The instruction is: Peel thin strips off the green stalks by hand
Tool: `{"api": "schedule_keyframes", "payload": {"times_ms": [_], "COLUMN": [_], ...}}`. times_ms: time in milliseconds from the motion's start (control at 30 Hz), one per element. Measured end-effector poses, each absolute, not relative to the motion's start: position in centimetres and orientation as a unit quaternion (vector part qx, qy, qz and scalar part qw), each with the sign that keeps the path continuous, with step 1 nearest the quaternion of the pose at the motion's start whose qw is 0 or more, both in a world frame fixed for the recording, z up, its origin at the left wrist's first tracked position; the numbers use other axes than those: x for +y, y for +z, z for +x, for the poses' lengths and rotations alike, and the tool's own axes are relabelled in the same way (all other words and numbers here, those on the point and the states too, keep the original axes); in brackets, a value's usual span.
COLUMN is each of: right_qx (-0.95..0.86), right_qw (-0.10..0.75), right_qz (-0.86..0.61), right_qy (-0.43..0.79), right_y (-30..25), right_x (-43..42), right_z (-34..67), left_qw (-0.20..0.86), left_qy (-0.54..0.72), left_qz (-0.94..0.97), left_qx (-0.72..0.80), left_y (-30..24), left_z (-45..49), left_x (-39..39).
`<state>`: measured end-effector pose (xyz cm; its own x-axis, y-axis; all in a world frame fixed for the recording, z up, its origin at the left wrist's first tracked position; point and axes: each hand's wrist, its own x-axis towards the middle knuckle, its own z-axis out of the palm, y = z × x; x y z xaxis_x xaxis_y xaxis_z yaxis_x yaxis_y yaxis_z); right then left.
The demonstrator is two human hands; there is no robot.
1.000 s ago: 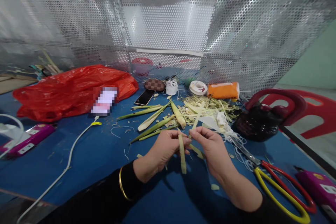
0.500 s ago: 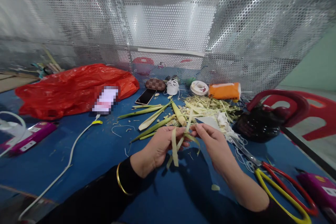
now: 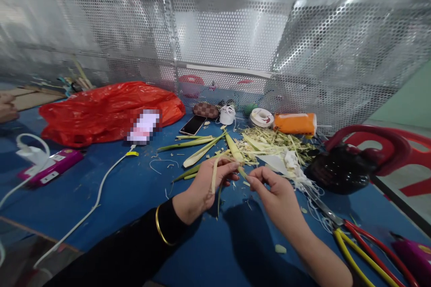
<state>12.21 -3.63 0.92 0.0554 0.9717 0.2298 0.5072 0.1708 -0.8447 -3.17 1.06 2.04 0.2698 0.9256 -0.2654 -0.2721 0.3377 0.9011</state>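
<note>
My left hand (image 3: pixel 205 184), with a gold bangle at the wrist, is closed on pale green leaf strips (image 3: pixel 214 176). One strip loops over the back of its fingers, and a thin end hangs below. Between the hands runs a short green piece of strip (image 3: pixel 243 172). My right hand (image 3: pixel 274 195) pinches its other end between thumb and fingertips. Just beyond lie husk-like leaves, one a pale pointed leaf (image 3: pixel 232 145), others a cupped leaf (image 3: pixel 200 154) and a long green leaf (image 3: pixel 183 144). My fingers hide part of the strips.
Shredded leaf scraps (image 3: pixel 279 141), white thread (image 3: pixel 314 188) and large scissors (image 3: pixel 340 226) lie to the right, near a black glossy pot (image 3: pixel 340 170). At left are a red plastic bag (image 3: pixel 90 114), a lit phone (image 3: pixel 144 126) and a purple power strip (image 3: pixel 55 168). Someone's hand (image 3: pixel 6 107) shows far left.
The strips between my hands have shifted: the upright and right-hanging ends no longer show, and a green piece now spans the hands. My right hand has moved slightly away. The view has turned left.
</note>
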Motion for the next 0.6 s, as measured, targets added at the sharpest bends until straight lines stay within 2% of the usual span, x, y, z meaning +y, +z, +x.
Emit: {"api": "schedule_keyframes", "payload": {"times_ms": [267, 600], "right_qx": [-0.671, -0.648], "right_qw": [0.398, 0.407], "right_qz": [-0.580, -0.596], "right_qy": [0.233, 0.245], "right_y": [1.10, 0.87], "right_x": [-4.45, -4.09], "right_z": [11.93, 12.00], "left_qw": [0.669, 0.740], "left_qy": [0.451, 0.415], "left_qz": [0.404, 0.364], "left_qx": [0.431, 0.385], "left_y": [1.84, 2.48], "left_z": [-2.97, -3.80], "left_x": [1.04, 1.46]}}
